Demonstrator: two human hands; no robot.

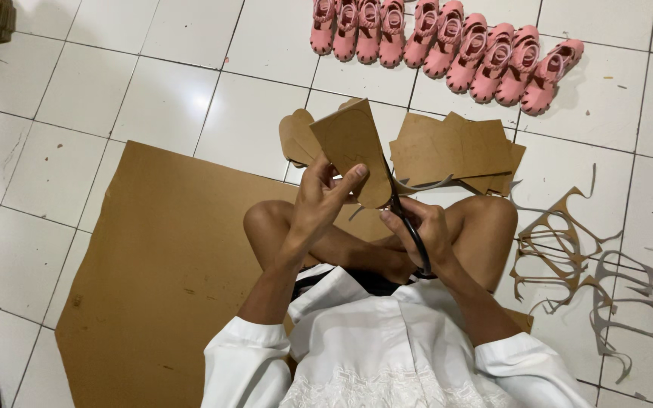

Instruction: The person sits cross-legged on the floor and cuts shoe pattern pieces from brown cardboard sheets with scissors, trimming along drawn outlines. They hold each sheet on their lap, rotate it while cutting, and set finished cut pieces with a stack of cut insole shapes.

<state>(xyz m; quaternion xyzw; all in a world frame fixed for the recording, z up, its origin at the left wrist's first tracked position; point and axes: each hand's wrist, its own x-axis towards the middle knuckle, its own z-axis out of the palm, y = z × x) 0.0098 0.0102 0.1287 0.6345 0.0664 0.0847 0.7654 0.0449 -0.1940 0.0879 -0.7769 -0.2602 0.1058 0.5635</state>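
On a white tiled floor, the left hand [319, 200] grips a sole-shaped cardboard piece [353, 147] while the right hand [421, 230] closes black scissors [406, 219] along its edge; finished cutouts [296, 136] and offcuts [568, 249] lie nearby, uncut sheets [455, 147] remain.

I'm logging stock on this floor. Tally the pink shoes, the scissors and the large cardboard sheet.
Pink shoes: 10, in a row on the tiles
Scissors: 1, in the right hand
Large cardboard sheet: 1, flat on the floor
Total: 12
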